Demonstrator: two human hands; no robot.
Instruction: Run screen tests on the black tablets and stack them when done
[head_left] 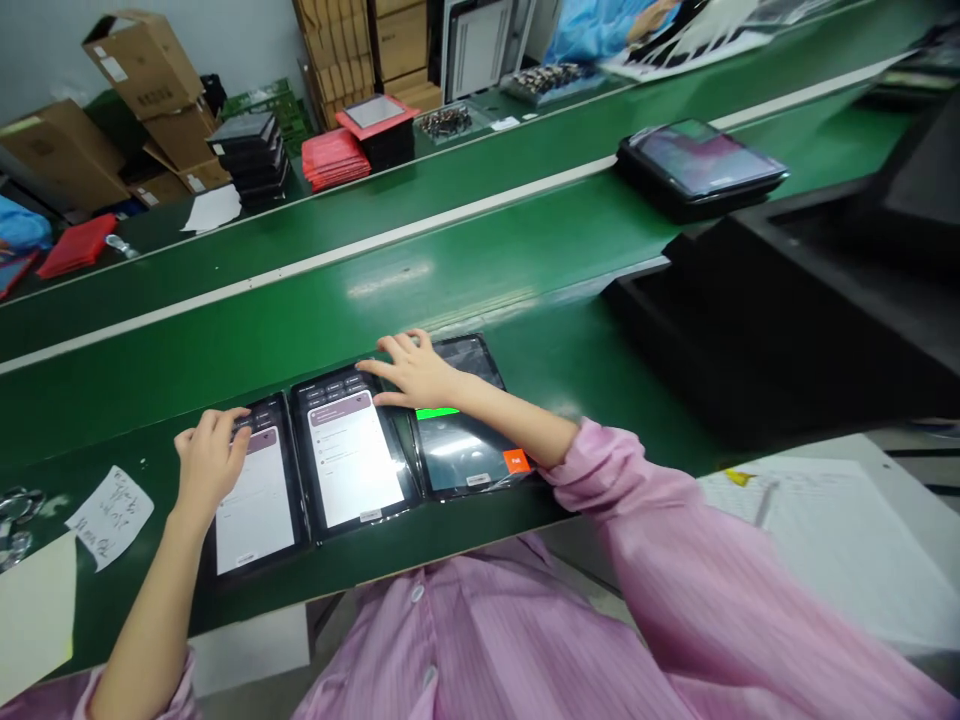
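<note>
Three tablets lie side by side on the green bench. My left hand (210, 458) is over the upper left of the left tablet (259, 500), fingers spread and holding nothing. The middle tablet (349, 460) shows a white panel under a pinkish band. Over its upper right corner reaches my right hand (411, 372), fingers apart, nothing in it. My right forearm crosses the right tablet (457, 450), whose dark screen has a green bar and an orange square. Whether any fingertip touches glass I cannot tell.
A handwritten note (112, 518) lies left of the tablets. Black foam trays (780, 310) stand at the right, with stacked tablets (705, 160) behind them. A white rail (315, 265) runs along the bench. Papers (840, 540) lie at lower right. Another person's blue sleeve (589, 28) shows at the top.
</note>
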